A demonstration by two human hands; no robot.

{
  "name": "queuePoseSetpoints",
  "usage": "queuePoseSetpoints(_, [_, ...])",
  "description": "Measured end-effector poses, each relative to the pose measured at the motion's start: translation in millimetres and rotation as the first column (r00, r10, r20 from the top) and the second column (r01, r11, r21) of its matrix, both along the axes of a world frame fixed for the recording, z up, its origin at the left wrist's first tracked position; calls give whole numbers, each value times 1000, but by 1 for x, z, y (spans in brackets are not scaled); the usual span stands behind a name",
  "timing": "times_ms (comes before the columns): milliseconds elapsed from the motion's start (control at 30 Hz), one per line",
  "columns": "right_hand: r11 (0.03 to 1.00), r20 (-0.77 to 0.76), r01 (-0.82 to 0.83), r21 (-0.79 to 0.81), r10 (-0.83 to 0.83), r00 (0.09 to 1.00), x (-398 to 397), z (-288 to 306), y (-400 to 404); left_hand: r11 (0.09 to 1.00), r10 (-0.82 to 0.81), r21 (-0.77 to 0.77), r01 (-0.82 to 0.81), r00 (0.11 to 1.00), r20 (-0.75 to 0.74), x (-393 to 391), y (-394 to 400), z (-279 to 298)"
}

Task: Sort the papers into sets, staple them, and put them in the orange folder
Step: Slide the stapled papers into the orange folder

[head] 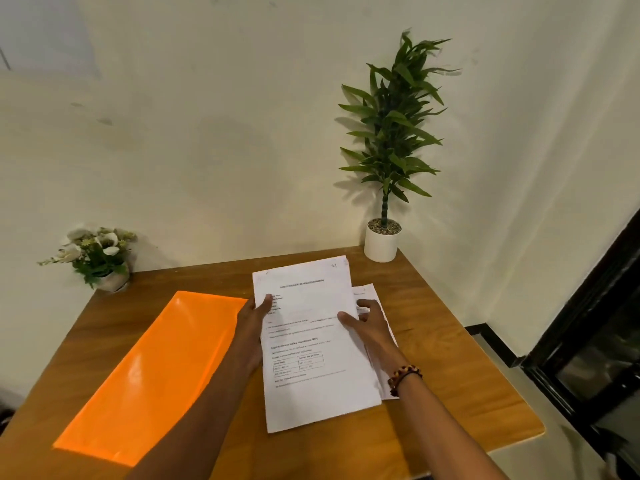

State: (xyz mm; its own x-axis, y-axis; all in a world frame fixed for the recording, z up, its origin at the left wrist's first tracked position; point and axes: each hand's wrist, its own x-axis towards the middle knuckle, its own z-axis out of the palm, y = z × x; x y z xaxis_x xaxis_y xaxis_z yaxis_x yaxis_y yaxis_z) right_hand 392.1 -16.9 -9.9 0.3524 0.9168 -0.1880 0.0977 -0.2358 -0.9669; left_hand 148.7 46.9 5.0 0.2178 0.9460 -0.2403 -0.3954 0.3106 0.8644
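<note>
A stack of white printed papers (311,344) lies in the middle of the wooden table (450,358), the top sheet showing text and a small table. My left hand (252,323) grips the stack's left edge, thumb on top. At the right edge, my right hand (369,323) has its thumb on the top sheet and its fingers curled over the side. Another sheet (372,296) pokes out from beneath on the right. The orange folder (149,375) lies flat and closed to the left of the papers. No stapler is in view.
A tall green plant in a white pot (382,242) stands at the table's back right corner. A small pot of white flowers (100,258) sits at the back left. The wall is right behind the table; a dark door frame (588,323) is at the right.
</note>
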Motion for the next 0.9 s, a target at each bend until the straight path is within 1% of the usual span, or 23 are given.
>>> queuePoseSetpoints(33, [996, -81, -90, 16, 91, 993, 1, 4, -2, 999, -47, -5, 47, 997, 56, -7, 0, 1])
queuePoseSetpoints(67, [982, -136, -187, 32, 189, 972, 0, 8, -3, 994, -104, -7, 105, 992, 74, -12, -1, 3])
queuePoseSetpoints(100, [959, -160, -278, 50, 282, 946, -3, 13, -6, 985, -173, -8, 174, 983, 55, -15, -3, 5])
queuePoseSetpoints(167, [923, -109, -383, 43, 386, 916, -14, 16, -7, 967, -256, -23, 255, 966, -25, -18, -7, 6])
queuePoseSetpoints(233, [925, -28, -381, -2, 381, 924, -24, 15, -7, 971, -235, -64, 231, 969, -75, -19, -10, 4])
queuePoseSetpoints(300, [939, 45, -339, -63, 342, 938, -30, 14, -5, 981, -179, -90, 170, 978, -105, -22, -8, -1])
queuePoseSetpoints(433, [943, 198, -307, -130, 329, 924, -32, 6, -5, 991, -126, -60, 120, 986, -106, -33, -8, -4])
queuePoseSetpoints(500, [940, 239, -325, -99, 340, 910, -36, 5, -9, 993, -112, -48, 108, 990, -81, -36, -11, -1])
queuePoseSetpoints(600, [965, 263, -263, -9, 256, 930, -44, 4, -11, 994, -106, -30, 106, 994, -26, -40, -12, 3])
queuePoseSetpoints(633, [973, 277, -230, 30, 213, 937, -45, 0, -9, 994, -108, -27, 107, 993, -53, -42, -13, 5])
queuePoseSetpoints(700, [980, 281, -180, 80, 151, 948, -44, -3, -8, 993, -113, 0, 116, 974, -198, -45, -17, 8])
queuePoseSetpoints(733, [984, 257, -155, 88, 128, 958, -42, -3, -8, 995, -86, 32, 100, 952, -293, -47, -18, 8])
queuePoseSetpoints(767, [987, 215, -130, 96, 107, 971, -38, -4, -8, 995, -14, 85, 50, 926, -378, -49, -19, 7])
queuePoseSetpoints(833, [989, 134, -99, 112, 84, 987, -30, -4, -9, 962, 226, 247, -118, 854, -469, -56, -19, 2])
queuePoseSetpoints(867, [991, 122, -86, 107, 73, 990, -26, -2, -10, 923, 344, 339, -183, 787, -512, -61, -19, 0])
queuePoseSetpoints(900, [992, 117, -76, 103, 64, 991, -21, -3, -10, 879, 440, 437, -192, 682, -584, -68, -20, -3])
